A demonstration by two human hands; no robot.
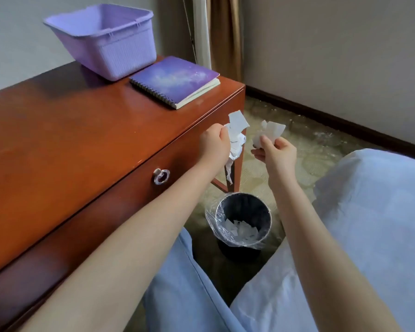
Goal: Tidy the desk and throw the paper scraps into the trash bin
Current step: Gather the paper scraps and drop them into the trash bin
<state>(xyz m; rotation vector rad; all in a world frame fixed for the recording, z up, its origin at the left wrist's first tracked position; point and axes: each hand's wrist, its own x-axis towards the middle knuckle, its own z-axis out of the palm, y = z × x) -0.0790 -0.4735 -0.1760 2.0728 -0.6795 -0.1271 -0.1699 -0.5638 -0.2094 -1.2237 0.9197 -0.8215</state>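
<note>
Head view, person seated, legs in light blue trousers (185, 291) at the bottom of the frame.

Left hand (213, 144): closed on a bunch of white paper scraps (236, 137). The hand is just off the desk's right front corner, in front of the drawer face. One flat piece sticks up above the fist; a crumpled strip hangs down below it, past the desk leg.

Right hand (277, 153): fingers pinched on a second, smaller clump of scraps (268, 133), held up and out to the right of the first bunch. The two clumps are near each other but apart.

Bin (243, 222): black, round, lined with a clear plastic bag folded over the rim. It stands on the floor beside the desk's right front leg, between the knees, below both hands. White scraps already lie in its bottom (241, 230).

Desk (70, 130): reddish-brown, glossy top. Drawer front has a ring pull (161, 176).

Far right corner of the desk: purple spiral notebook (175, 80) lying flat, closed, spine toward the desk's middle. Just behind it to the left, at the far edge, a lilac plastic basket (108, 39), upright; its inside is not visible from this angle. Basket and notebook look to be touching or nearly so; cannot tell which.

Floor (309, 149): patterned carpet, small white specks near the baseboard. White bedding (374, 200) at the right.
</note>
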